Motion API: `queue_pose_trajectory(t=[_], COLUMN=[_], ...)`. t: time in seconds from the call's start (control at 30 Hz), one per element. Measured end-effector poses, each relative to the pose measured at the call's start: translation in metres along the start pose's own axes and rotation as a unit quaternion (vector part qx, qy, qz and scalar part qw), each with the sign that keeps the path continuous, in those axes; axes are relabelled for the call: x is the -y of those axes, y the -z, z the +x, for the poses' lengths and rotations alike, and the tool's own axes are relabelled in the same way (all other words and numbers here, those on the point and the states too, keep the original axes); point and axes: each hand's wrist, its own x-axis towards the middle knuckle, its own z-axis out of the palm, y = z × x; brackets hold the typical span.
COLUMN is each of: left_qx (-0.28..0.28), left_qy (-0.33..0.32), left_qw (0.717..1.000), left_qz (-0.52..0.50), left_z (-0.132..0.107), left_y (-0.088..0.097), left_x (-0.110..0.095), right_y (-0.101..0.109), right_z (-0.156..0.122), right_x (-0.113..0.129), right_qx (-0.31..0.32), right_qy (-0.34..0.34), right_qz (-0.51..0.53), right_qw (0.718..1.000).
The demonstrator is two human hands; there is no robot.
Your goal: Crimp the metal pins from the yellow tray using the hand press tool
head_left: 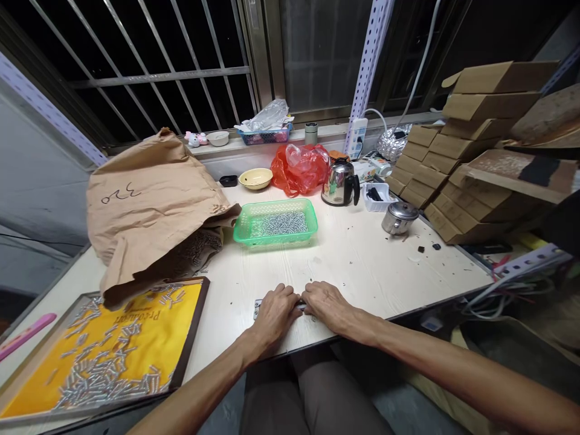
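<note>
Both hands rest side by side on the white table (362, 260) near its front edge. My left hand (275, 314) has its fingers curled over a small metal piece (258, 307) that pokes out at its left side. My right hand (327, 305) lies beside it, fingers bent and touching the same spot; what it grips is hidden. A green plastic basket (274, 223) holding several small metal pins stands beyond the hands. At the left, a framed yellow tray (113, 350) carries several more pins.
A big brown paper sack (149, 205) lies at the left. A red plastic bag (299, 169), steel kettle (339, 183), yellow bowl (255, 178) and small steel pot (399, 218) stand at the back. Stacked cardboard boxes (471, 163) fill the right side. Barred window behind.
</note>
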Motion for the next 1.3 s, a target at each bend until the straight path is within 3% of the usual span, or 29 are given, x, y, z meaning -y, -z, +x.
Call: queue_pose_trajectory(t=[0.23, 0.33, 0.43, 0.57, 0.67, 0.77, 0.87, 0.93, 1.0, 1.07, 1.1, 1.2, 1.3], left_qx=[-0.006, -0.056, -0.123, -0.176, -0.193, -0.202, -0.220, -0.231, -0.265, -0.310, -0.328, -0.349, -0.367], left_qy=[0.049, 0.078, 0.052, 0.017, 0.033, 0.033, 0.023, 0.003, -0.044, -0.067, -0.044, 0.158, 0.332], left_qw=[0.999, 0.995, 0.991, 0.983, 0.978, 0.975, 0.970, 0.966, 0.955, 0.942, 0.938, 0.922, 0.869], left_qz=[0.016, -0.001, -0.019, -0.042, -0.072, -0.087, -0.100, -0.115, -0.123, -0.110, -0.099, -0.063, -0.020], left_z=[0.001, -0.009, -0.026, -0.043, -0.044, -0.043, -0.052, -0.067, -0.087, -0.109, -0.120, -0.153, -0.174], left_y=[0.000, -0.008, -0.028, -0.051, -0.054, -0.052, -0.053, -0.057, -0.060, -0.058, -0.053, -0.029, -0.001], left_x=[-0.007, -0.013, -0.024, -0.045, -0.055, -0.058, -0.063, -0.069, -0.070, -0.059, -0.048, 0.006, 0.075], right_y=[0.004, 0.012, 0.014, 0.010, 0.015, 0.023, 0.022, 0.016, 0.007, -0.003, -0.009, -0.022, -0.016], right_z=[0.002, 0.000, 0.001, 0.021, 0.042, 0.054, 0.050, 0.041, 0.032, 0.028, 0.028, 0.033, 0.042], right_x=[-0.005, -0.012, -0.022, -0.034, -0.035, -0.018, 0.017, 0.042, 0.061, 0.070, 0.072, 0.076, 0.076], right_qx=[-0.009, -0.026, -0.021, -0.062, -0.085, -0.089, -0.073, -0.047, -0.031, -0.034, -0.039, -0.075, -0.180], right_qy=[0.021, 0.055, 0.093, 0.046, 0.025, 0.028, 0.146, 0.260, 0.327, 0.358, 0.367, 0.382, 0.362], right_qz=[-0.004, 0.019, 0.050, 0.015, -0.013, -0.025, -0.022, -0.015, -0.019, -0.024, -0.019, 0.031, 0.112], right_qw=[1.000, 0.998, 0.994, 0.997, 0.996, 0.995, 0.986, 0.964, 0.945, 0.933, 0.929, 0.921, 0.908])
